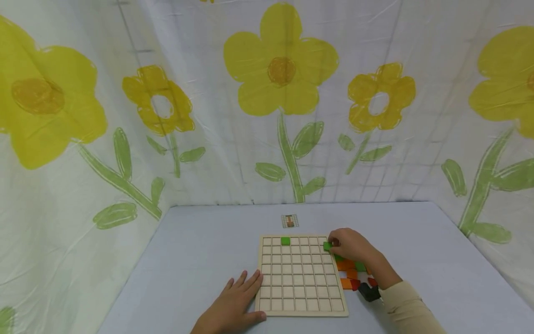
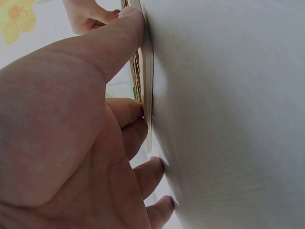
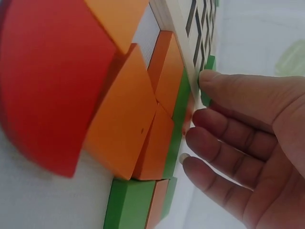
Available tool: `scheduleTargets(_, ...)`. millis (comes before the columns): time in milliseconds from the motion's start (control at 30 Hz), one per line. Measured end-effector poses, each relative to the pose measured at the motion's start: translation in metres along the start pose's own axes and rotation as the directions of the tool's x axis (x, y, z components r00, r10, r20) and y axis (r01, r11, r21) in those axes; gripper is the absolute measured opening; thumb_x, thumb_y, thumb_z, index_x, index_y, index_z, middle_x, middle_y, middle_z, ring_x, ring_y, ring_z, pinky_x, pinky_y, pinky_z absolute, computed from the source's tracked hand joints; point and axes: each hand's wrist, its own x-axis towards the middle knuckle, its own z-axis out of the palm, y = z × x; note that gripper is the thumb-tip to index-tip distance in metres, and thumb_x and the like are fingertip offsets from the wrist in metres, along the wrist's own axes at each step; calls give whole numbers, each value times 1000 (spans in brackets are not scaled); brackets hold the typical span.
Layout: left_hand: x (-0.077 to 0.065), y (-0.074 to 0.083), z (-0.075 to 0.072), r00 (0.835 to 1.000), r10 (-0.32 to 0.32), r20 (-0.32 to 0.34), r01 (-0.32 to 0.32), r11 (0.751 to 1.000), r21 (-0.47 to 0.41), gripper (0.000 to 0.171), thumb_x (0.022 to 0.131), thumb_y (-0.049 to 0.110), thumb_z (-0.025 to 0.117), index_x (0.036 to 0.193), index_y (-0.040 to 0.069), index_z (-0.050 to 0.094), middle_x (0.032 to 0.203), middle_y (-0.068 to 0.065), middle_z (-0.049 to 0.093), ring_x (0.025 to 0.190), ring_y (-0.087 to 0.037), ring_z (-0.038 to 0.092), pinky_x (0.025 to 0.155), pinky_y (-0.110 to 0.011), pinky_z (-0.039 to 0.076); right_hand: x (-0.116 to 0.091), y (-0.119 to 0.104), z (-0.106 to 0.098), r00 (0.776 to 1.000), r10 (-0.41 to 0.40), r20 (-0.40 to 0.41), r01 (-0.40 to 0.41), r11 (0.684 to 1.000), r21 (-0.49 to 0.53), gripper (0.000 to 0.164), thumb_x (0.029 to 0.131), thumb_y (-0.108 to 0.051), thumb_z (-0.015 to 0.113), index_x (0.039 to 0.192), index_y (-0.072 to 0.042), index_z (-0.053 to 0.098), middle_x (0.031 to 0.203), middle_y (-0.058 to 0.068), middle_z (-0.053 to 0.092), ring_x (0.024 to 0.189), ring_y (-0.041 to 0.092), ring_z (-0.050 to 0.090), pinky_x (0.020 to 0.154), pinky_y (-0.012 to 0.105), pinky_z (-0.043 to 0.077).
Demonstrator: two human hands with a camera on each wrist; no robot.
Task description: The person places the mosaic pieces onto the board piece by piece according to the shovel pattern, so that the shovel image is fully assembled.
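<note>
A pale wooden grid board [image 1: 298,268] lies on the table. A green square tile [image 1: 285,240] sits in its back row, left of the middle. My right hand [image 1: 354,246] pinches another green tile [image 1: 327,246] between thumb and finger at the board's back right corner; the right wrist view shows this tile [image 3: 208,76] partly behind the thumb. Against the board's left side rests my left hand [image 1: 233,304], fingers extended. In the left wrist view, the thumb of this hand [image 2: 71,109] touches the board's edge [image 2: 147,71].
Right of the board lie loose orange blocks [image 3: 126,112], a red curved block [image 3: 52,81] and green blocks [image 3: 127,202], partly under my right arm. A black object [image 1: 369,292] is by the right wrist. A small printed card [image 1: 289,221] lies behind the board.
</note>
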Motion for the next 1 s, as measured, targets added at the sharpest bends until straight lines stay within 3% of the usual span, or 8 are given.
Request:
scheduleTargets(467,1,-3,3,1000,15,-5,-15,1000,-5,94,87,68,60,158,11,34,163,-3,27,148,-40,23,109,-68,24,15,-5,5,999,37,26,-38,998,42,17,88,-13,78,101,-4,73,76,-6,58,66,11,49,62,32,46)
scheduleTargets(1000,0,-1,0,1000,5,5,-5,1000,5,93,87,67,61,157,12,34,163,-3,28,148,-39,23,110,-67,24,33,-18,13,999,-40,27,40,999,32,13,88,-9,75,101,-5,73,76,-8,58,66,10,50,65,35,48)
